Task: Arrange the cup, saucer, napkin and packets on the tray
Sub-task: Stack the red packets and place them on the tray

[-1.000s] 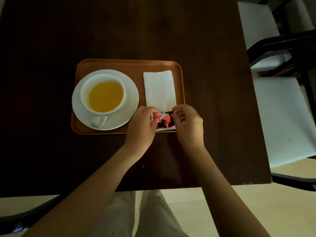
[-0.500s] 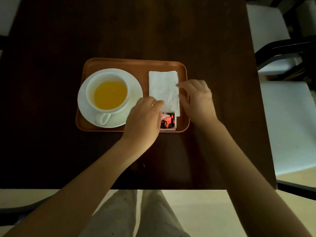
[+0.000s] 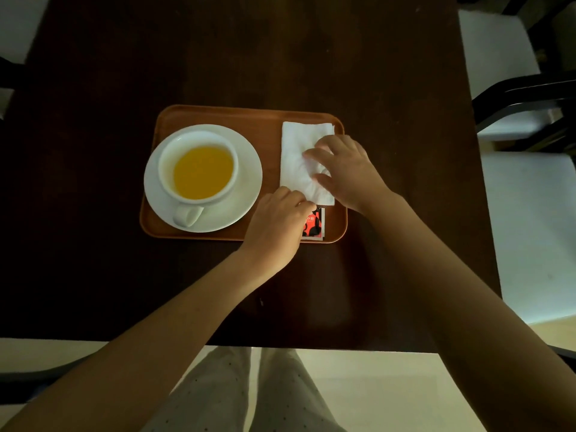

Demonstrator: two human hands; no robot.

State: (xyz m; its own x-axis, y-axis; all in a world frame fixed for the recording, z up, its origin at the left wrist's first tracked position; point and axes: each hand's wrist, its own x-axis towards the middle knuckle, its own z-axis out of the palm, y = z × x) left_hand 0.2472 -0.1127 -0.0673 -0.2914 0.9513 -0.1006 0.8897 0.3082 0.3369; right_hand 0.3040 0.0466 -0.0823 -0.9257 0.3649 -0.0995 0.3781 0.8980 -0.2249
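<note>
White paper is the thing in hand now: the napkin [image 3: 300, 160] lies on the tray [image 3: 218, 115], at 3 o'clock from the cup [image 3: 199, 169], and it reaches almost to the far rim. The right hand [image 3: 346, 169] rests on it with the fingers spread and flat, pressing the right half; it grips nothing. The left hand [image 3: 277, 219] is loosely curled at the napkin's near corner, at about 7 o'clock of the sheet, and its fingertips touch the paper edge and the packets [image 3: 314, 222]. I cannot tell if it pinches something or only pushes.

The napkin is thin, soft and very light, and already a little wrinkled under the palm. It will crease or tear if it is dragged, so I think it is better to slide it with flat fingers, or lift it by two corners.

The packets, red and black, sit at the tray's near right corner, at 6 o'clock from the napkin. They are small, flat and slippery; take them by the edges with fingertips.

The cup stands on the saucer [image 3: 243, 188], handle toward 6 o'clock, nearly full of yellow liquid. It is fragile and can spill, so move it by the saucer rim
</note>
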